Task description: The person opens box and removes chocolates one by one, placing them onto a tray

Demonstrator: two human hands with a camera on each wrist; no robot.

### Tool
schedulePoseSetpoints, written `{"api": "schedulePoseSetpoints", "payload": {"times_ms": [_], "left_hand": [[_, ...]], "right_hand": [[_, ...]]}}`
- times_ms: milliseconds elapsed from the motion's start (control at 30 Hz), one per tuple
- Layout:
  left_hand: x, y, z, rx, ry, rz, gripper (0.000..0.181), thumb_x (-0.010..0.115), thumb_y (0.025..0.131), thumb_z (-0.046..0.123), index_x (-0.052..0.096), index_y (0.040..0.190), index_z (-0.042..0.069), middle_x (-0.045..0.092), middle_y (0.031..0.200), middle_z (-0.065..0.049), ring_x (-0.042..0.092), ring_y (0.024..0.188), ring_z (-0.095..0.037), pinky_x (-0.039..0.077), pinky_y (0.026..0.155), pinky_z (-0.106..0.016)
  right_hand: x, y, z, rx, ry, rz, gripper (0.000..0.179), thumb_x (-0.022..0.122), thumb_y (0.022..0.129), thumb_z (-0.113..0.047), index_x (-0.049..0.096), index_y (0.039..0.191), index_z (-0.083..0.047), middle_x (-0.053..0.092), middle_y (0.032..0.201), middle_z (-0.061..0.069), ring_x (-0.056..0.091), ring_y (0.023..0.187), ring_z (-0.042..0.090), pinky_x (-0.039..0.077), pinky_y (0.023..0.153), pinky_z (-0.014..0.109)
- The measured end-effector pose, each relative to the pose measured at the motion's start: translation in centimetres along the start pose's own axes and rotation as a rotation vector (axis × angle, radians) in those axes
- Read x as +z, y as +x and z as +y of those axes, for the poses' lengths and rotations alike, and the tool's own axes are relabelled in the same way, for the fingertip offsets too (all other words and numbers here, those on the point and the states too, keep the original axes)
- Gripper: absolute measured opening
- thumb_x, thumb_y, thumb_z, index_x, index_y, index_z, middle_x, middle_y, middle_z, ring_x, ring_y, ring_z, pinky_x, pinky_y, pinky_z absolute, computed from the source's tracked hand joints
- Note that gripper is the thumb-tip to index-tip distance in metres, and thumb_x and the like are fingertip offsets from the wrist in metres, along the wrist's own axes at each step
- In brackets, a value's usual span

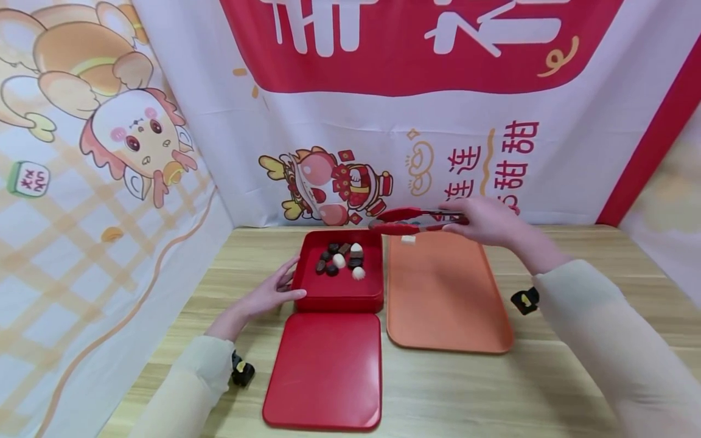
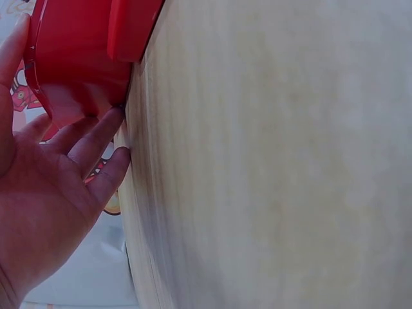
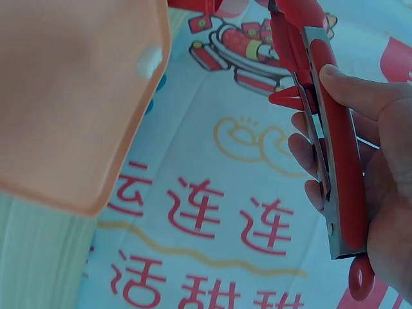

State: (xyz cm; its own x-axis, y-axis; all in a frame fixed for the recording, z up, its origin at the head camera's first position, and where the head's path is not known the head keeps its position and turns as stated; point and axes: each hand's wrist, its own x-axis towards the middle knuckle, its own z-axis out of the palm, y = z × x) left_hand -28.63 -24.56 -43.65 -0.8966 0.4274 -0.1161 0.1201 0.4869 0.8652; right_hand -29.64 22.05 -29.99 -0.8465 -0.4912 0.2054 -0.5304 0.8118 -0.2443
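A red square box (image 1: 339,304) holds several dark, brown and white chocolates (image 1: 339,261). Against its left side rests my left hand (image 1: 274,289), thumb toward the front rim; the left wrist view shows the fingers spread along the box's wall. My right hand (image 1: 484,222) grips red-and-metal tongs (image 3: 341,148) by the handles, thumb on top. In the head view their red tips point left, over the far edge of an orange tray (image 1: 443,292) and close to the box's far right corner. A small white piece (image 1: 408,239) lies on the tray's far end, below the tongs.
A red lid (image 1: 328,371) lies flat in front of the box. The wooden table (image 1: 564,377) meets a printed cloth backdrop (image 1: 339,109) at the rear, and another printed cloth (image 1: 71,243) stands along the left side.
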Motion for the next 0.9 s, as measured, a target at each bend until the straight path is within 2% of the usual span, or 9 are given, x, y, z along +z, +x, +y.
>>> {"api": "schedulePoseSetpoints", "payload": {"times_ms": [200, 500, 600, 733, 900], "left_hand": [[-0.2, 0.0, 0.1, -0.008, -0.007, 0.001, 0.088, 0.068, 0.092, 0.029, 0.01, 0.158, 0.025, 0.023, 0.156, -0.023, 0.028, 0.139, -0.044, 0.027, 0.109, -0.055], [-0.1, -0.2, 0.5, -0.013, -0.004, -0.01, 0.089, 0.068, 0.092, 0.029, 0.008, 0.158, 0.026, 0.021, 0.156, -0.023, 0.026, 0.139, -0.043, 0.027, 0.109, -0.055], [0.0, -0.3, 0.4, -0.014, -0.001, -0.009, 0.087, 0.067, 0.093, 0.028, 0.008, 0.158, 0.026, 0.02, 0.157, -0.023, 0.026, 0.139, -0.044, 0.027, 0.109, -0.056], [0.0, -0.2, 0.2, -0.011, 0.007, -0.008, 0.086, 0.066, 0.094, 0.026, 0.008, 0.158, 0.025, 0.02, 0.157, -0.023, 0.026, 0.14, -0.044, 0.026, 0.109, -0.056], [0.0, 0.0, 0.1, -0.017, 0.011, -0.004, 0.084, 0.064, 0.095, 0.023, 0.008, 0.158, 0.024, 0.02, 0.157, -0.023, 0.024, 0.14, -0.044, 0.026, 0.109, -0.056]], "right_hand": [[-0.9, -1.2, 1.4, 0.041, -0.046, -0.005, 0.051, 0.073, 0.088, -0.025, 0.06, 0.132, -0.004, 0.065, 0.117, 0.019, 0.064, 0.1, 0.033, 0.05, 0.086, 0.052], [-1.7, -3.3, 3.5, 0.074, -0.055, -0.019, 0.051, 0.073, 0.088, -0.022, 0.058, 0.131, 0.002, 0.063, 0.12, 0.023, 0.061, 0.106, 0.037, 0.046, 0.091, 0.057], [-1.8, -3.9, 4.1, 0.097, -0.053, -0.03, 0.052, 0.072, 0.089, -0.023, 0.058, 0.132, 0.002, 0.063, 0.118, 0.023, 0.062, 0.102, 0.036, 0.046, 0.09, 0.057], [-1.7, -4.5, 4.8, 0.1, -0.064, -0.021, 0.05, 0.074, 0.088, -0.022, 0.06, 0.129, 0.001, 0.065, 0.112, 0.023, 0.064, 0.089, 0.032, 0.049, 0.085, 0.055], [-1.2, -4.7, 5.5, 0.096, -0.078, -0.018, 0.048, 0.075, 0.087, -0.024, 0.062, 0.127, 0.001, 0.066, 0.11, 0.022, 0.064, 0.091, 0.033, 0.05, 0.084, 0.055]]}}
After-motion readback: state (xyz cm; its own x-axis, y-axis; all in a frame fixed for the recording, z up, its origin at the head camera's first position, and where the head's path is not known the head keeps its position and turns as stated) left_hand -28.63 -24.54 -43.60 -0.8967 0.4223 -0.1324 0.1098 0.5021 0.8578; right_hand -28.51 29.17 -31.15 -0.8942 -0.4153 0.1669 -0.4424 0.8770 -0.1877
